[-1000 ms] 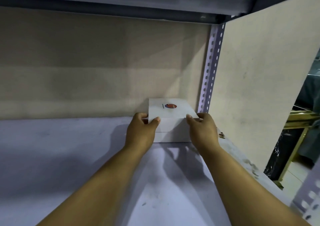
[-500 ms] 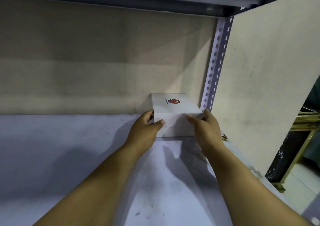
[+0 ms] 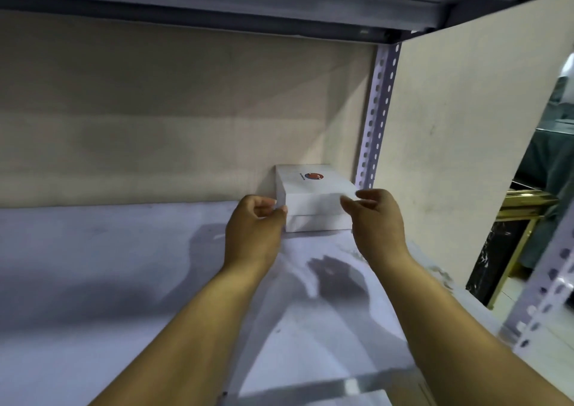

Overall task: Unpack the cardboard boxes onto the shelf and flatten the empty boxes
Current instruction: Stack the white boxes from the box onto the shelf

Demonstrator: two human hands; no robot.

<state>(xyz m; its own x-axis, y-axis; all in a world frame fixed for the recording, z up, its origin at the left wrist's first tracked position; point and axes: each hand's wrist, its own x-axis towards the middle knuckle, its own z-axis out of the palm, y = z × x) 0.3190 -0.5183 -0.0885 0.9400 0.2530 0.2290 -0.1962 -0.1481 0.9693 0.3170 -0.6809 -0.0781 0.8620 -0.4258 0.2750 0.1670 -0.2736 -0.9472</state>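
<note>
Both hands are letting go of the white box (image 3: 313,199) they were gripping half a second ago: the right hand (image 3: 377,219) is now lifting clear of the box's right front corner, its fingers loosely curved and spread, holding nothing, with a gap showing between fingertips and cardboard. Opposite it, the left hand (image 3: 253,228) is hanging back at the box's left front corner, thumb and forefinger loosely curled; its fingertips are looking close to the box's edge, but whether they are touching it I cannot tell, and it is not gripping anything. Just beyond both hands, the box is sitting flat on the shelf board (image 3: 93,266), pushed into the far right corner, its back against the beige rear panel (image 3: 155,126) and its right side just beside the perforated upright (image 3: 374,119). A round red logo (image 3: 314,176) is showing on its lid, facing up. To the right of the right hand, the side panel (image 3: 459,132) is closing off the bay. Judging from this, the placing of this one item is finishing, and the hands are probably heading back for the next item; no cardboard box to flatten is appearing in view.
</note>
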